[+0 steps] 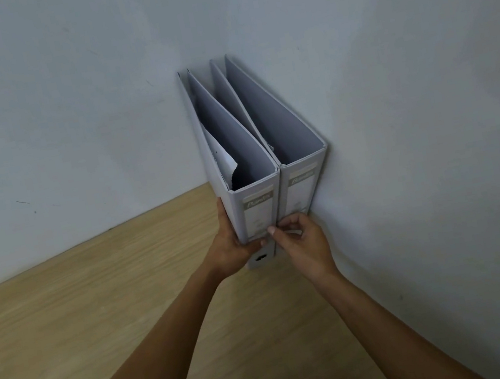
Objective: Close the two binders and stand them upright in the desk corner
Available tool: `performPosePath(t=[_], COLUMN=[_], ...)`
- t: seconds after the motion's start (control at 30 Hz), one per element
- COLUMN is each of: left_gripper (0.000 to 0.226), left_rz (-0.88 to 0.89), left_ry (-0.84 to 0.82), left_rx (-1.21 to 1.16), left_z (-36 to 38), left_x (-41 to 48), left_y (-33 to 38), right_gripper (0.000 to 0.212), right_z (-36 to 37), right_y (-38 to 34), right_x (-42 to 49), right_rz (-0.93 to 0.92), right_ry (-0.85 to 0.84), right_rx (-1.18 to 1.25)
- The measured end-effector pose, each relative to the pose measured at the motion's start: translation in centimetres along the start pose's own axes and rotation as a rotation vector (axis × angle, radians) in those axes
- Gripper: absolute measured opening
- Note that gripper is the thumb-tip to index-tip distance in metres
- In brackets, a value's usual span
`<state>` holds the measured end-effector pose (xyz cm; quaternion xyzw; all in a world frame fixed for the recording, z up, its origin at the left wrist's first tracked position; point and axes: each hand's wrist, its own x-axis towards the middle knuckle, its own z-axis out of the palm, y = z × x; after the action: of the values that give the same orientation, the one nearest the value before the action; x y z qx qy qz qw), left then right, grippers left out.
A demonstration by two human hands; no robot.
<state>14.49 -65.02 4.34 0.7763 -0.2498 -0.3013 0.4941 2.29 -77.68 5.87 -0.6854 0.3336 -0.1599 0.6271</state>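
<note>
Two grey-white lever-arch binders stand upright side by side in the desk corner, spines toward me. The right binder (pixel 303 186) rests against the right wall. The left binder (pixel 257 211) touches it and holds some white paper inside. My left hand (pixel 231 249) grips the left binder's lower left side and spine base. My right hand (pixel 301 243) has its fingers curled, with the thumb and fingertips pressed on the lower spine edge where the two binders meet.
The wooden desk top (pixel 81 319) stretches to the left and toward me. Grey walls (pixel 60 105) close off the back and the right side. A dark object shows at the very bottom edge of the view.
</note>
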Motion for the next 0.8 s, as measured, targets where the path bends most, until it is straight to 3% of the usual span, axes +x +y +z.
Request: performPosePath(t=[0.3, 0.63, 0.8], left_gripper=[0.11, 0.115, 0.107], left_rz=[-0.031, -0.153, -0.18], left_ry=[-0.052, 0.029, 0.046], left_rx=[0.031, 0.089, 0.085], left_z=[0.0, 0.0, -0.6], left_x=[1.0, -1.4, -3.8], left_y=[-1.0, -0.1, 1.0], right_gripper=[0.013, 0.013, 0.018], right_z=[0.2, -0.1, -0.3], right_y=[0.5, 0.0, 0.3], right_x=[1.0, 1.1, 0.9], right_rz=[0.031, 0.077, 0.085], right_ry=[0.052, -0.027, -0.03], right_rx=[0.014, -0.003, 0.072])
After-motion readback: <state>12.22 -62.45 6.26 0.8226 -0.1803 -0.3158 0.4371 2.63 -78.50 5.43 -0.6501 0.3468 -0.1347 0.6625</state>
